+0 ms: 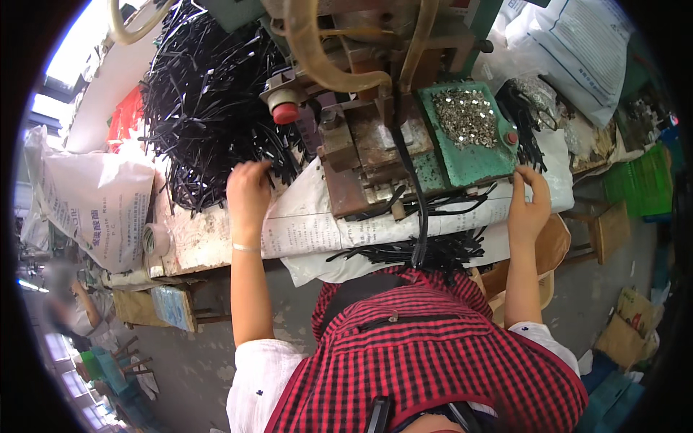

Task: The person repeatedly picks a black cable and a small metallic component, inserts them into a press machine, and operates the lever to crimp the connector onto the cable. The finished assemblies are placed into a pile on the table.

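My left hand (pixel 249 189) is at the front right edge of a large pile of black strips (pixel 209 101), fingers curled in. Whether a strip lies between its fingers is hidden. My right hand (pixel 530 200) is at the right corner of a green machine plate (pixel 462 166), just below a red button (pixel 512 137). Its thumb and forefinger come together, and anything in the pinch is too small to make out. Between my hands stands a machine with a worn metal fixture (pixel 382 151). A long black strip (pixel 415 195) runs down in front of it toward my lap.
Small shiny metal pieces (pixel 465 119) are heaped on the green plate. A red-capped button (pixel 285 112) juts out left of the fixture. Several black strips (pixel 426 251) lie along the table's front edge. White sacks (pixel 101 195) stand at the left, beside a tape roll (pixel 155 239).
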### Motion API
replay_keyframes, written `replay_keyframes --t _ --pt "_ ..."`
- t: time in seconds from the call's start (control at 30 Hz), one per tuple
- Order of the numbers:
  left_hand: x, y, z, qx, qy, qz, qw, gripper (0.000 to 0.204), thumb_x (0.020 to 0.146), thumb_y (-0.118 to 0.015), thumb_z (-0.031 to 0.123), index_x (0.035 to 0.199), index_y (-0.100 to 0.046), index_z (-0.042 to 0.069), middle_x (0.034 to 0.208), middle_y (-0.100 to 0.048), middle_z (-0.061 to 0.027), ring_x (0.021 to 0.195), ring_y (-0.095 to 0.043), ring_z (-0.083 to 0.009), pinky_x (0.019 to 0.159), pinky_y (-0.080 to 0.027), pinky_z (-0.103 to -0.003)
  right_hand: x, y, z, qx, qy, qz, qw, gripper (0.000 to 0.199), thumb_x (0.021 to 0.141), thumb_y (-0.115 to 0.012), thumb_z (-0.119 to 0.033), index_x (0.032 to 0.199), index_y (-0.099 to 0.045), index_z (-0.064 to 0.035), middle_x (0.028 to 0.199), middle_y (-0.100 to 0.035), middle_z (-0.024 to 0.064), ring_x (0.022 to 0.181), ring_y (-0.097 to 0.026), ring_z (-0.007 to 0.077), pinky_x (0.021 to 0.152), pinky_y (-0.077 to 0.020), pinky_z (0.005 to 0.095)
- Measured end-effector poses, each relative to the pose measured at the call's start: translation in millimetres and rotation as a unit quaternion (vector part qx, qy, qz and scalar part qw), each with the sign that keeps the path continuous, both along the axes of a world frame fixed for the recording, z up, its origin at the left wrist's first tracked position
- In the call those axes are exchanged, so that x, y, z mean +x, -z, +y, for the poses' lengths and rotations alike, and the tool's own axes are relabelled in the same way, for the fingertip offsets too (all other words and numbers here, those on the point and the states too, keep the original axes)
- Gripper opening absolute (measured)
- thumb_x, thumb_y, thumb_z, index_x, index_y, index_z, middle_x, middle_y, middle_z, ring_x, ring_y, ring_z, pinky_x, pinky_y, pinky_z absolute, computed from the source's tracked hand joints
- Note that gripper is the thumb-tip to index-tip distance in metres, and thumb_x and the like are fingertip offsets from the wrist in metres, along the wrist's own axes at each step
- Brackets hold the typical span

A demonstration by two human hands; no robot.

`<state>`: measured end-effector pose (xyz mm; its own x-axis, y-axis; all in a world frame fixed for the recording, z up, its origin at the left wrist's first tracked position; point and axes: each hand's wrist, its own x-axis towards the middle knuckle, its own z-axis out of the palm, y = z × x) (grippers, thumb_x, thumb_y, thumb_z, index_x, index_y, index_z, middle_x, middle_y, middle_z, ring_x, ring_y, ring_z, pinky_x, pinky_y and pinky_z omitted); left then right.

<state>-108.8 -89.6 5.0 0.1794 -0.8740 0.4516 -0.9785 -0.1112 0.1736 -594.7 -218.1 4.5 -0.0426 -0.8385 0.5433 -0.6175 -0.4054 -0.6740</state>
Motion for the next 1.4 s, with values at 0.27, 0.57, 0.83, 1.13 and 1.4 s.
replay_keyframes --t 0.27,0.57,0.83,1.13,1.4 --pt "-48 -26 -3 -0.229 -0.035 0.179 0.956 0.011 0.098 -0.073 0.006 0.107 -0.078 0.004 0.104 -0.066 -0.0084 0.084 -0.064 -0.016 0.068 -0.049 -0.028 79 -74 -4 -0.083 -0.157 -0.063 0.982 0.013 0.089 -0.071 0.001 0.1 -0.074 -0.0028 0.1 -0.074 0.0103 0.093 -0.07 0.0271 0.085 -0.0536 0.0356" --pt "-87 5 2 -0.259 -0.037 0.459 0.849 0.01 0.103 -0.067 0.005 0.109 -0.069 -0.004 0.102 -0.074 -0.0044 0.085 -0.063 -0.0047 0.077 -0.051 -0.02 167 -84 0 0.049 -0.255 -0.287 0.922 0.033 0.089 -0.074 0.001 0.12 -0.063 0.0002 0.099 -0.073 0.0089 0.095 -0.07 0.0156 0.088 -0.0529 0.0289" --pt "-148 -123 -5 -0.394 0.203 0.229 0.867 0.018 0.09 -0.074 -0.006 0.105 -0.065 -0.004 0.1 -0.075 -0.024 0.092 -0.075 -0.0289 0.081 -0.059 -0.034 169 -105 6 0.086 -0.292 -0.319 0.898 0.049 0.088 -0.073 0.0 0.134 -0.056 0.0011 0.109 -0.075 0.0103 0.11 -0.067 0.0158 0.101 -0.0479 0.0313" --pt "-196 -114 -35 -0.289 0.322 -0.019 0.901 0.027 0.076 -0.089 0.014 0.096 -0.073 0.005 0.105 -0.074 -0.0096 0.063 -0.06 -0.0161 0.056 -0.05 -0.029 121 -107 -30 0.218 -0.345 -0.258 0.876 0.048 0.092 -0.06 0.005 0.14 -0.057 -0.0018 0.131 -0.069 0.014 0.124 -0.064 0.0202 0.106 -0.0485 0.0332" --pt "-190 -93 -51 -0.307 0.333 -0.024 0.891 0.031 0.077 -0.09 0.01 0.101 -0.071 0.007 0.103 -0.075 -0.0077 0.058 -0.062 -0.0142 0.05 -0.048 -0.027 43 -17 -49 0.064 -0.105 -0.039 0.992 0.022 0.087 -0.07 -0.006 0.108 -0.073 -0.003 0.104 -0.075 0.0104 0.092 -0.071 0.0222 0.083 -0.0549 0.0332"
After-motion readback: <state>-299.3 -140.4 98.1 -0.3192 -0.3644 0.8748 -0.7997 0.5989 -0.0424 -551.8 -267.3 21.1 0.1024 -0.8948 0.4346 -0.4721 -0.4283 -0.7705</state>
